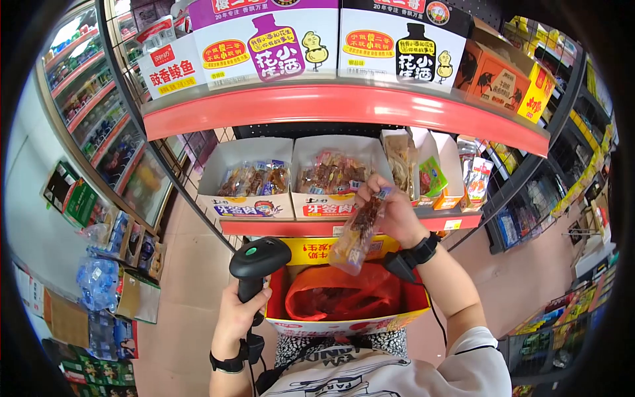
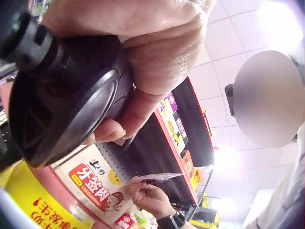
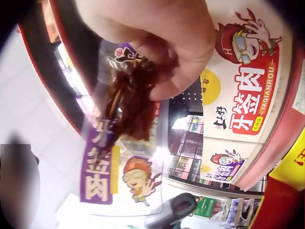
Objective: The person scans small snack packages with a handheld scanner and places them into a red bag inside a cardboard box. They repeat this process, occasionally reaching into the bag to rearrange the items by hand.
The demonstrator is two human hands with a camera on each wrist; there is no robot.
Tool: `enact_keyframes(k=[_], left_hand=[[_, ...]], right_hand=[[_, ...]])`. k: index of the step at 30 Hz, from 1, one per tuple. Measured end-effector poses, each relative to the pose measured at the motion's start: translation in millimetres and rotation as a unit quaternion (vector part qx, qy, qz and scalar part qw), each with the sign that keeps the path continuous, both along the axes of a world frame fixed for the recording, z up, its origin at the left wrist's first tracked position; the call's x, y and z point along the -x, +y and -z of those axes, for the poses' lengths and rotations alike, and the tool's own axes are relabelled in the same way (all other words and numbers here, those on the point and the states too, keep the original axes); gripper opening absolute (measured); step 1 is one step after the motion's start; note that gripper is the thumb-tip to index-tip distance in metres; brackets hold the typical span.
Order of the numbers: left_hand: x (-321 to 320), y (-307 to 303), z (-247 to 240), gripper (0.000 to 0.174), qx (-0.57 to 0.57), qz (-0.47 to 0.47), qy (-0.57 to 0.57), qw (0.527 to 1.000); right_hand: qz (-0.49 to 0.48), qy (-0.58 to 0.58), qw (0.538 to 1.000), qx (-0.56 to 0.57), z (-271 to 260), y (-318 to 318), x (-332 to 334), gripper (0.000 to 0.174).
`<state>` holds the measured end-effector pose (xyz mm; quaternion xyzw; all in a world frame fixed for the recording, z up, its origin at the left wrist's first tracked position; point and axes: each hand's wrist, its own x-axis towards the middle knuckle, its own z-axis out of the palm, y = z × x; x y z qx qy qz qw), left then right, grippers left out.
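Observation:
My left hand (image 1: 239, 317) grips the handle of a black barcode scanner (image 1: 262, 257), its head pointing up over the carton's left side. The scanner (image 2: 66, 109) fills much of the left wrist view. My right hand (image 1: 400, 215) pinches the top of a clear snack packet (image 1: 359, 239) of dark brown skewered meat. In the right wrist view this packet (image 3: 126, 114) hangs down, showing a purple label and a cartoon face. Below it sits an open red and yellow carton (image 1: 390, 323) with a red plastic bag (image 1: 344, 288) inside, close against the body.
On the shelf ahead, two white display boxes (image 1: 248, 208) hold similar packets, with more snack boxes (image 1: 450, 178) to their right. A red-edged upper shelf (image 1: 344, 109) carries large cartons. Bottled goods (image 1: 99, 284) stand on the floor at left, and shelving (image 1: 529, 205) lines the right.

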<state>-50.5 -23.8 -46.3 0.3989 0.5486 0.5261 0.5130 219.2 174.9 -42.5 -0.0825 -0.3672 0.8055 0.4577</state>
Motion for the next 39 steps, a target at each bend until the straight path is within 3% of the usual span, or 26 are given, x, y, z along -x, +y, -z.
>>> enact_keyframes(k=[7,17,20,22,25,39], left_hand=[[-6,-1,-3,0.023,-0.019,0.045,0.029,0.998],[-15,2,-14,0.021,-0.008,0.083,0.031,0.996],[-19,4,-22,0.022,-0.006,0.092,0.035,0.995],[-22,6,-25,0.023,-0.02,0.1,0.046,0.994],[-27,9,-33,0.024,-0.028,0.114,0.053,0.992],[-26,10,-27,0.021,-0.031,0.131,0.048,0.99]], right_hand=[[0.011,-0.041,0.992,-0.121,-12,3,9,0.018],[-0.029,-0.104,0.982,-0.153,-14,1,6,0.023],[-0.07,-0.147,0.973,-0.166,-13,1,9,0.026],[-0.066,-0.216,0.939,-0.261,-11,-1,13,0.027],[-0.068,-0.26,0.912,-0.311,-7,0,17,0.027],[-0.09,-0.3,0.876,-0.365,-5,2,25,0.031]])
